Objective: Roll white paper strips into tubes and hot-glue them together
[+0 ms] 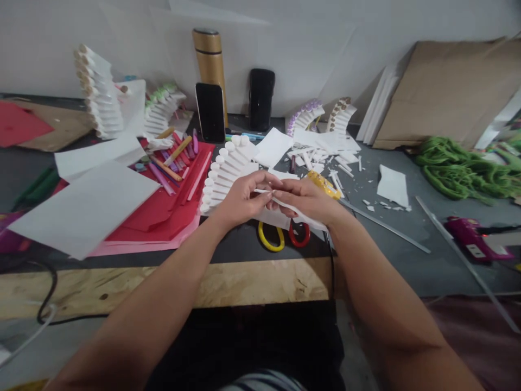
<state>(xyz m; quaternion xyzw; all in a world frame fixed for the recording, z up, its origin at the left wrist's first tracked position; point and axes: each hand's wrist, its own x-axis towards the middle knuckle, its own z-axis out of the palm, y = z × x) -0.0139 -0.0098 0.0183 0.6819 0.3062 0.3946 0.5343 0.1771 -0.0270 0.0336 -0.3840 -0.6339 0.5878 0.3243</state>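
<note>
takes in, at the counter's (260, 282) front edge, the scissors (271, 249), with yellow and red loops outward and blades hidden.

just beyond, has the strip (299, 212), white and narrow, between left hand (242, 202) and right hand (315, 202), over the counter's front part. pinched by left thumb and fingers near one end, pinched again right beside that by the right fingertips, then trailing beneath the right palm toward the wrist. no hard clench in either hand, judging by the gently bent fingers.

looks like paper, so probably weighs next to nothing, bends readily and creases or tears under a hard squeeze. seems unlikely to slide from dry skin, but likely to twist if held at only one spot. calls for light finger pads close to the pinched part, plus a second hold farther along to steady the loose tail; better taken by its long edges than crushed across the middle.

shows, just left of left hand, the fan (226, 179) of white rolls, and past that the red paper (138, 231). has, just past right hand, a yellow tool (325, 185), with scraps (307, 160) beyond. ends along the back edge with two phones (210, 111) and a flask (210, 60).
</note>
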